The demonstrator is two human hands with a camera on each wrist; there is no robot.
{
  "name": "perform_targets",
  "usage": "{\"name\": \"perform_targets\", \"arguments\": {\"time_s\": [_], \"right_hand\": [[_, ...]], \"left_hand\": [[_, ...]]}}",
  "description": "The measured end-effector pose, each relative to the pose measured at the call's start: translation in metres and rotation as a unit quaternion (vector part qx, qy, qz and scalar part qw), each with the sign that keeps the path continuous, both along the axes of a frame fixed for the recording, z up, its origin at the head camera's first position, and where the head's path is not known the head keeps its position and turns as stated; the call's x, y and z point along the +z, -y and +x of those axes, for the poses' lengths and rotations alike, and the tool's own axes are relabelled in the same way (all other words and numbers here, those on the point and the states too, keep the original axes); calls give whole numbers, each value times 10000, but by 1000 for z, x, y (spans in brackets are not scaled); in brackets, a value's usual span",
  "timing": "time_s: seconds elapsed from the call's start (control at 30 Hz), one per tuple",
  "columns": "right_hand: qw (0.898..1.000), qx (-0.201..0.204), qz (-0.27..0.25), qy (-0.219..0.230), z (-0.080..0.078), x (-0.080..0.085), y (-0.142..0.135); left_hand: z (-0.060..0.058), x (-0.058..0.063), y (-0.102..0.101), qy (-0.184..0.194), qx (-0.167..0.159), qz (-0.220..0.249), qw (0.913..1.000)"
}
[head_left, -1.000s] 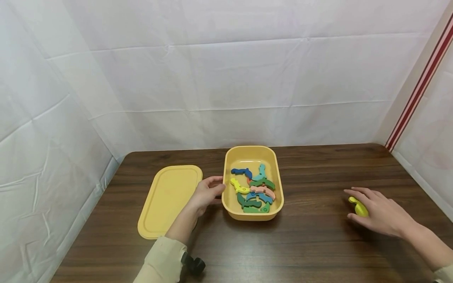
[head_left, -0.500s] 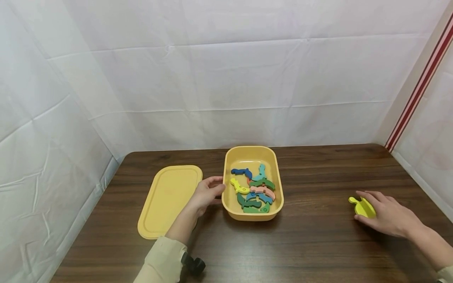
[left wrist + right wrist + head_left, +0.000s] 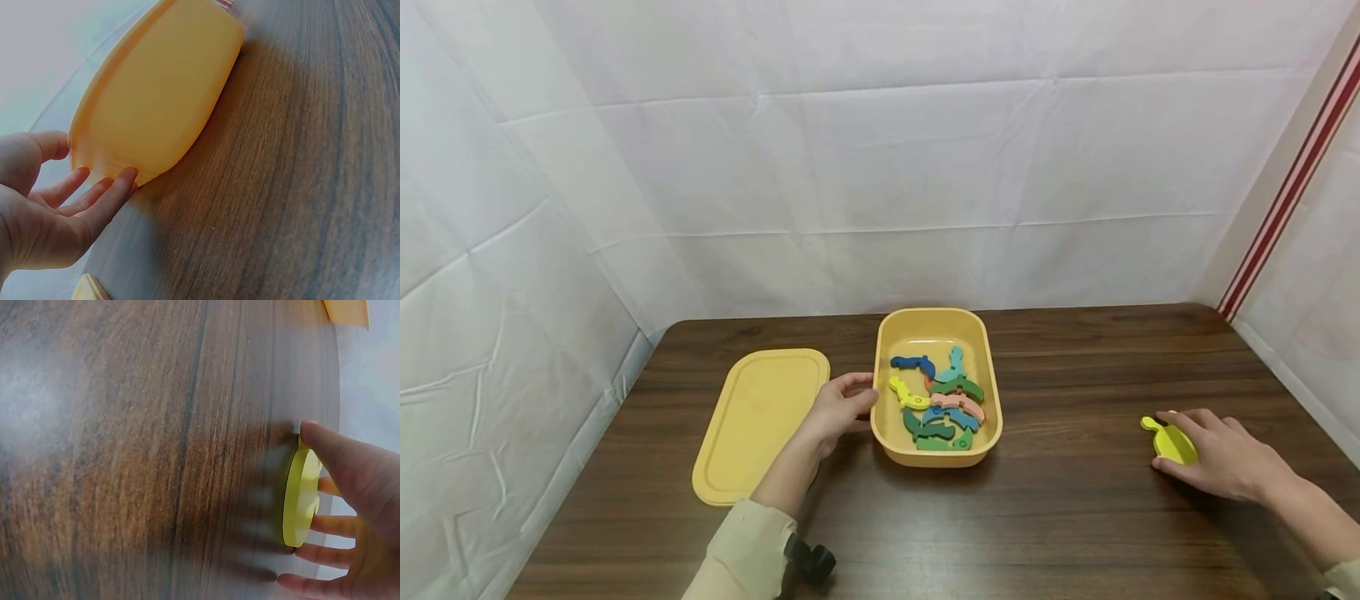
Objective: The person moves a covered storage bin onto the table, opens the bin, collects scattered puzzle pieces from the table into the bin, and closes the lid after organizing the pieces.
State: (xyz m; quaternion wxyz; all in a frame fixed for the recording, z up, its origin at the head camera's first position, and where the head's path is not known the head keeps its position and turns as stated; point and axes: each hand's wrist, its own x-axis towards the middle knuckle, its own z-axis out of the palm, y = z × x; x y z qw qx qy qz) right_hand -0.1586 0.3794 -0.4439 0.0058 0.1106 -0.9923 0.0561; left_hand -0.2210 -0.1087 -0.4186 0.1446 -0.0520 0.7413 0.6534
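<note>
My right hand (image 3: 1228,456) is low over the right side of the table, its thumb and fingers on opposite edges of a flat yellow-green toy piece (image 3: 1176,447) with a small rounded arm. In the right wrist view that piece (image 3: 302,497) is between the thumb and fingertips, close to the tabletop. My left hand (image 3: 837,408) touches the left wall of a yellow box (image 3: 937,458), thumb at its rim. In the left wrist view, relaxed fingertips lie against the box wall (image 3: 156,81). Several curved, coloured toy pieces (image 3: 957,406) lie inside the box.
A yellow lid (image 3: 758,425) lies flat on the wooden table (image 3: 1060,517), left of the box and partly behind my left forearm. White sheeting (image 3: 880,167) hangs behind the table and along both sides.
The yellow-green piece has shifted slightly right and turned, showing more of its flat face, while my right hand moved right with it. My left hand and the box stayed put.
</note>
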Motion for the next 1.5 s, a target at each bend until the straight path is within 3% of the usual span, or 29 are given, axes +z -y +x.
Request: {"name": "perform_targets", "arguments": {"time_s": [0.2, 0.43, 0.5, 0.73, 1.5], "right_hand": [[9976, 395, -104, -551, -3, -1, 0], [9949, 682, -35, -742, -6, 0, 1], [9958, 655, -42, -644, -7, 0, 2], [9967, 650, -65, -472, -9, 3, 5], [9970, 658, -13, -396, -24, 24, 21]], "left_hand": [[0, 2, 1, 47, -66, 49, 10000], [17, 29, -3, 47, -167, -5, 9998], [16, 27, -2, 52, -172, 12, 9998], [2, 4, 2, 44, -115, 86, 9999], [1, 1, 1, -79, -30, 46, 10000]]}}
